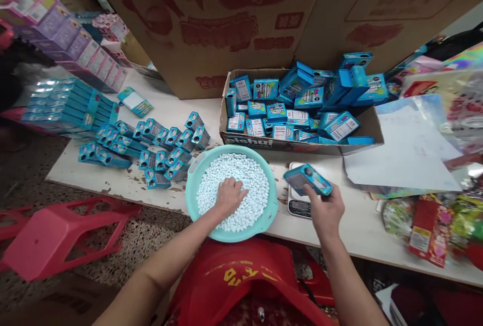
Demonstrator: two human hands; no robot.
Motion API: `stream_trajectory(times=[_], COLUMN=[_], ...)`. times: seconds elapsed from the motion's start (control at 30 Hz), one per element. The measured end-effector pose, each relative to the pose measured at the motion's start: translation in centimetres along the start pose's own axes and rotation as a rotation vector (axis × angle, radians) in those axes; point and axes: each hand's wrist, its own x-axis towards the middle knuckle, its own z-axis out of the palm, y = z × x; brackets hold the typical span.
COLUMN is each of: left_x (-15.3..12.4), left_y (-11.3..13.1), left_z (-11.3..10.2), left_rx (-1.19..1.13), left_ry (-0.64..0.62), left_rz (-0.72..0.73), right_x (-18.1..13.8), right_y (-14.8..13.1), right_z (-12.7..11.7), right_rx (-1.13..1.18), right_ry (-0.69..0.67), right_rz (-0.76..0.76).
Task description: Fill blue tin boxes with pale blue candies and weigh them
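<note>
My left hand (229, 196) lies in a teal basin (196, 175) full of small white candies (241, 172), its fingers curled into the heap; what they hold is hidden. My right hand (325, 209) grips a small blue box (307, 178) and holds it over a small digital scale (299, 206) to the right of the basin. A shallow cardboard tray (372, 122) behind the basin holds several more blue boxes (298, 102).
Several blue boxes (158, 147) lie in rows on the white table (354, 225), left of the basin. Blue packs (64, 104) are stacked at far left. Big cardboard cartons (234, 19) stand behind. A red plastic stool (56, 235) sits on the floor. White paper (407, 150) and snack packets (433, 225) lie right.
</note>
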Motion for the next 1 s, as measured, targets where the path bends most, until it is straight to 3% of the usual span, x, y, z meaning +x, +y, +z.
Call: stream_trajectory(times=[0.1,0.2,0.3,0.47,0.63,1.0], left_x=[0.5,0.5,0.2,-0.5,-0.4,0.8], left_y=[0.6,0.3,1.1,5.1,7.0,6.5], left_z=[0.6,-1.0,-3.8,-7.2,-7.2,-7.2], left_rx=[-0.400,-0.611,-0.760,-1.507,-1.522,-1.476], left_ry=[0.030,0.084,0.106,0.219,0.393,0.418], left_rz=[-0.187,-0.302,-0.351,-0.246,-0.176,-0.258], right_x=[-2.7,-4.8,-6.2,-7.5,-8.0,-7.3], right_y=[-2.1,-2.7,-2.7,-2.7,-3.0,-3.1], right_z=[0.9,1.9,3.1,5.0,5.8,6.0], right_rx=[-0.048,-0.049,-0.063,-0.108,-0.172,-0.076], right_ry=[-0.191,-0.340,-0.411,-0.513,-0.544,-0.566], right_rz=[-0.062,-0.169,-0.279,-0.424,-0.470,-0.360])
